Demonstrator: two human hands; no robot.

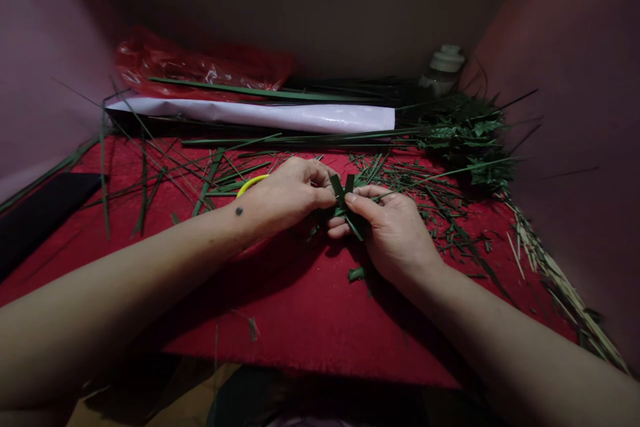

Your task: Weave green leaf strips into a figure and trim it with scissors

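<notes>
Over one red tabletop [305, 320], left hand [294, 193] and right hand [400, 230], two narrow pinches on one green leaf piece [339, 191]

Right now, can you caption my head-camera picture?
Left hand and right hand pinch green strips above a red surface.

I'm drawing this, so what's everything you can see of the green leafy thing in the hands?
The green leafy thing looks like flat, narrow strips of dark leaf. Two short, blunt ends stick up in a rough V; another strip slants down and right. The left hand and right hand pinch it above the red tabletop. Part of it is hidden.
</notes>
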